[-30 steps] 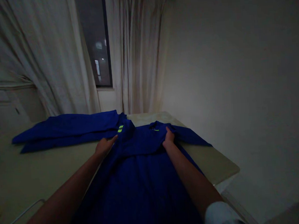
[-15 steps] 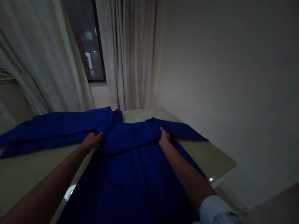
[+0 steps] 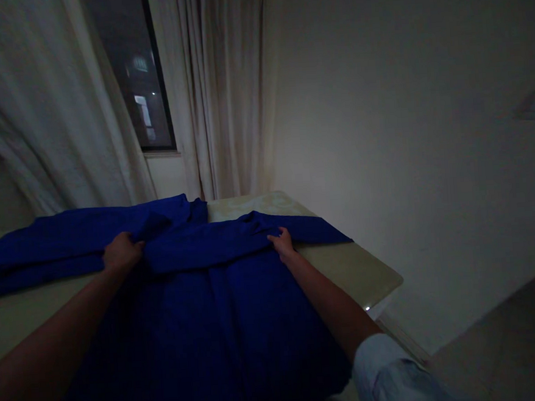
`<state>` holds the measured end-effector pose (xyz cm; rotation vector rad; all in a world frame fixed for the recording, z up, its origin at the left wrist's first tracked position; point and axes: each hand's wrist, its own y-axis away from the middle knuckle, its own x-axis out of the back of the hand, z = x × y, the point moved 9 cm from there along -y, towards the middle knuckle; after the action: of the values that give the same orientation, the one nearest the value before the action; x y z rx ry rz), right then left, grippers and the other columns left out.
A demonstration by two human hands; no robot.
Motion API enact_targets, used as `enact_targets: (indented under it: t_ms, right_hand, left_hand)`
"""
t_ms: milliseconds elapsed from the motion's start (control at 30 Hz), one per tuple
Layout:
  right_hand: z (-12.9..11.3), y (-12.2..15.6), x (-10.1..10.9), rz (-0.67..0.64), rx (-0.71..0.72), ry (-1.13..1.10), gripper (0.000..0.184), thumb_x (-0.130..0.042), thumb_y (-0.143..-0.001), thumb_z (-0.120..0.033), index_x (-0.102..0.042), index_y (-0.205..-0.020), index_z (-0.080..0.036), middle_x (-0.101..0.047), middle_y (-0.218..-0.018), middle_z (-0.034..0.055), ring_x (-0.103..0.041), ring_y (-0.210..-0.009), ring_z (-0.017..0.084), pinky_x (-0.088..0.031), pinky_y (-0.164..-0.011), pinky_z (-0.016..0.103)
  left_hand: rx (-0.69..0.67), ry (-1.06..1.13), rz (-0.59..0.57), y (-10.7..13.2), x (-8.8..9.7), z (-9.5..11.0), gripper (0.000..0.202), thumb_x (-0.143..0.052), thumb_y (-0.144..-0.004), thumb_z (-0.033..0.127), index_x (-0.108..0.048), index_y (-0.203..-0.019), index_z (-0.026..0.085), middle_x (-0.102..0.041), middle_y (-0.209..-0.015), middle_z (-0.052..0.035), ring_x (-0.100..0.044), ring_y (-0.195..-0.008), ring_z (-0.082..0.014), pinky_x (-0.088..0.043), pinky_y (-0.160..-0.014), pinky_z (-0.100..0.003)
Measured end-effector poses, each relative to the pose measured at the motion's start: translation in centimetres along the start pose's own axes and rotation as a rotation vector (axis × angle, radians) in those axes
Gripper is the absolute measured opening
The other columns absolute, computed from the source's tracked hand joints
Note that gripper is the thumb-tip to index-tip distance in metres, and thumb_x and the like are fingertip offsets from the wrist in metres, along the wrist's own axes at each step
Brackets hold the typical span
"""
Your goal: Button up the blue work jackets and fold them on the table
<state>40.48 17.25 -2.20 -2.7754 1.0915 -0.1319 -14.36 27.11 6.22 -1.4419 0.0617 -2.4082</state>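
A large blue garment [image 3: 189, 328] lies across the table, its near part hanging over the front edge towards me. A folded band of its cloth runs crosswise between my hands, and long pieces spread out left and right. My left hand [image 3: 123, 250] is closed on the cloth at the band's left end, raising a small peak. At the band's right part, my right hand [image 3: 282, 243] pinches the lower edge between thumb and fingers. The cloth hides part of the left fingertips. Dim light leaves the garment's exact kind unclear.
The pale tabletop [image 3: 368, 267] has a rounded corner at the right. Behind it hang long curtains [image 3: 228, 105] beside a dark window [image 3: 135, 81]. A plain wall [image 3: 381, 125] rises on the right, with floor [image 3: 501, 343] below.
My left hand has moved left along the garment, pulling up a peak of cloth. My right hand still grips the band's edge. The view has turned slightly right.
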Motion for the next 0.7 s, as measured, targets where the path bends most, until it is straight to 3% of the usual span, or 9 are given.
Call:
enact_targets:
  t_ms: [67,167,267,367,433,533,700]
  right_hand:
    - [-0.9,-0.2,1.8,0.068,-0.011,0.116,0.057,-0.08,-0.069,-0.024,-0.061,-0.123,-0.018,-0.076,-0.099,0.0053,-0.073,-0.095,0.022,-0.056,-0.091,0.034]
    - [-2.6,-0.9,6.6,0.247,-0.068,0.345,0.055,-0.073,-0.083,-0.032,-0.057,-0.134,-0.018,-0.073,-0.119,0.0114,-0.069,-0.114,0.023,-0.05,-0.104,0.033]
    - [-3.4,-1.6,12.1,0.416,-0.222,0.564,0.062,-0.072,-0.086,-0.037,-0.053,-0.138,-0.01,-0.06,-0.137,0.0276,-0.057,-0.133,0.035,-0.046,-0.109,0.043]
    - [-3.8,-2.2,15.7,0.445,-0.349,0.732,0.075,-0.078,-0.081,-0.045,-0.052,-0.138,-0.004,-0.054,-0.138,0.0363,-0.053,-0.135,0.043,-0.047,-0.106,0.05]
    - [-4.2,-2.7,17.3,0.418,-0.367,0.824,0.081,-0.081,-0.079,-0.049,-0.051,-0.141,-0.006,-0.051,-0.142,0.0354,-0.049,-0.139,0.043,-0.044,-0.109,0.052]
    - [-4.3,-3.1,20.2,0.403,-0.387,0.975,0.087,-0.078,-0.08,-0.056,-0.047,-0.146,-0.009,-0.042,-0.15,0.0369,-0.043,-0.143,0.046,-0.038,-0.111,0.059]
    - [-2.4,-5.1,24.3,0.252,-0.328,1.282,0.074,-0.054,-0.091,-0.066,-0.056,-0.146,-0.017,-0.053,-0.141,0.0368,-0.048,-0.138,0.05,-0.034,-0.105,0.068]
  left_hand:
    - [-0.033,-0.083,0.019,1.8,-0.3,0.6,0.049,-0.061,-0.087,0.041,-0.058,-0.128,0.013,-0.067,-0.124,-0.0236,-0.06,-0.123,-0.0522,-0.052,-0.093,-0.063]
    - [-0.286,-0.18,-0.001,5.6,-1.9,4.7,0.053,-0.046,-0.096,0.043,-0.058,-0.137,0.012,-0.062,-0.137,-0.0252,-0.06,-0.125,-0.0484,-0.051,-0.095,-0.063]
    - [-0.528,-0.181,-0.107,10.0,-4.7,9.4,0.059,-0.033,-0.101,0.046,-0.057,-0.144,0.013,-0.058,-0.149,-0.0214,-0.058,-0.13,-0.0419,-0.048,-0.103,-0.06]
    - [-0.666,-0.167,-0.188,13.6,-7.5,12.2,0.065,-0.03,-0.103,0.054,-0.048,-0.155,0.022,-0.045,-0.163,-0.0126,-0.043,-0.148,-0.0365,-0.034,-0.118,-0.059]
    - [-0.722,-0.161,-0.255,15.4,-9.3,12.8,0.066,-0.032,-0.102,0.059,-0.043,-0.16,0.028,-0.036,-0.169,-0.0077,-0.031,-0.156,-0.0342,-0.023,-0.124,-0.059]
    - [-0.724,-0.124,-0.355,16.9,-11.1,12.1,0.067,-0.034,-0.101,0.062,-0.041,-0.161,0.031,-0.031,-0.17,-0.007,-0.025,-0.158,-0.0335,-0.017,-0.125,-0.059]
    - [-0.712,-0.054,-0.361,17.2,-11.3,11.4,0.069,-0.034,-0.101,0.064,-0.041,-0.161,0.031,-0.032,-0.17,-0.008,-0.024,-0.159,-0.0343,-0.016,-0.126,-0.059]
